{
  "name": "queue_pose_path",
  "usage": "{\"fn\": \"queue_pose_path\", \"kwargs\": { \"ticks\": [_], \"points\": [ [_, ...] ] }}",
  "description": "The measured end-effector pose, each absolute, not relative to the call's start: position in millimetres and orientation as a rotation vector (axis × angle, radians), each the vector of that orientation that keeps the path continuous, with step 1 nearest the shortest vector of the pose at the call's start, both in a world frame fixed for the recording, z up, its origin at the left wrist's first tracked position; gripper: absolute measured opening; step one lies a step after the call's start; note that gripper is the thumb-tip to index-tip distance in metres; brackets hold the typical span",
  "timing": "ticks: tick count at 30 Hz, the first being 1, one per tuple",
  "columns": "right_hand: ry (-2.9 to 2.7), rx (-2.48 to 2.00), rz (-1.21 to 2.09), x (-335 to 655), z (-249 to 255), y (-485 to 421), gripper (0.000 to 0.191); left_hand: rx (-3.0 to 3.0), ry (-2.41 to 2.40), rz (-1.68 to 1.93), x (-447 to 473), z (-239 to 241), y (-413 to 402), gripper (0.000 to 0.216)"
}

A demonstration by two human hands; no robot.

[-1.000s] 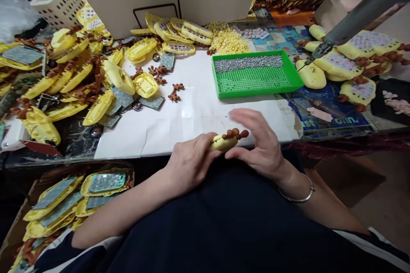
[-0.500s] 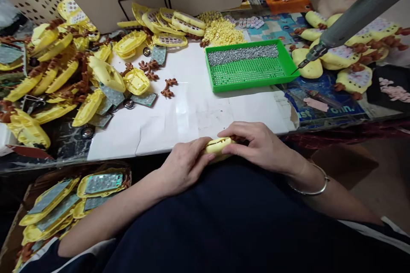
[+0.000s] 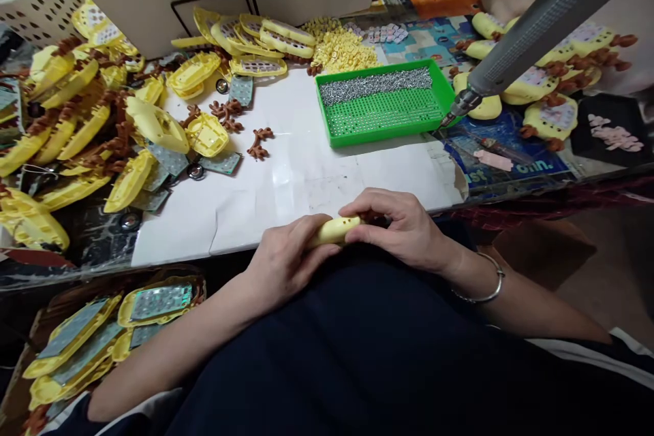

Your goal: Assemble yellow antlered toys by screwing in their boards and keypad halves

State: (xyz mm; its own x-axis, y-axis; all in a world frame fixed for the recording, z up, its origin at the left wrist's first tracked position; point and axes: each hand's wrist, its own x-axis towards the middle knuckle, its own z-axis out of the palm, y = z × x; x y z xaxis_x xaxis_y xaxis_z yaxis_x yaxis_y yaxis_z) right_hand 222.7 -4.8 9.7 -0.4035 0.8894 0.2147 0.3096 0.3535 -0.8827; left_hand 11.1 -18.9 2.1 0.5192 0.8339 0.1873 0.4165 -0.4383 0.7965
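Between my two hands, just off the bench's front edge, is a yellow plastic toy shell (image 3: 334,231). My left hand (image 3: 292,250) is closed round its left end. The fingers and thumb of my right hand (image 3: 391,223) pinch its right end. Small dark holes show along the shell's side near my right fingertips. My palms and fingers hide much of it. Beyond my hands lies a white sheet (image 3: 286,197), and on it a green tray (image 3: 388,133) with many small screws (image 3: 378,85) heaped along its far side.
A grey electric screwdriver (image 3: 531,34) slants down at the right, its tip by the tray. Yellow shells (image 3: 76,136), circuit boards (image 3: 222,162) and brown antler-shaped pieces (image 3: 259,142) pile up at left. Below stands a box of shells with boards (image 3: 161,300). Finished-looking yellow toys (image 3: 549,116) lie right.
The shell's dark side gap, visible before, now barely shows; the shell looks turned or pressed together. Both hands keep their hold. The whole view has shifted slightly, and the screwdriver hangs differently.
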Motion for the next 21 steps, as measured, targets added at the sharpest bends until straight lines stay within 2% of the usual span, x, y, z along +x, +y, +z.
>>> {"fn": "queue_pose_path", "kwargs": {
  "ticks": [4, 6, 8, 12, 15, 21],
  "points": [
    [-1.558, -1.028, 0.804, 224, 15, 4, 0.045, 1.317, 1.092, 0.963, 14, 10, -10, 0.029],
    [-1.434, -1.044, 0.761, 223, 17, 8, 0.036, 0.946, 0.987, 1.057, 16, 13, -1, 0.036],
    [-1.5, -1.089, 0.882, 217, 16, 10, 0.033, 0.792, 0.902, 1.132, 20, 13, 8, 0.039],
    [-1.641, -1.072, 1.2, 197, 7, 11, 0.052, 0.817, 0.859, 1.222, 30, 6, 12, 0.04],
    [-1.64, -1.078, 1.115, 187, 2, 11, 0.047, 0.876, 0.83, 1.324, 34, -3, 7, 0.042],
    [-1.933, -0.953, 0.595, 194, 5, 14, 0.026, 0.876, 0.806, 1.292, 24, -13, 13, 0.048]
  ]
}}
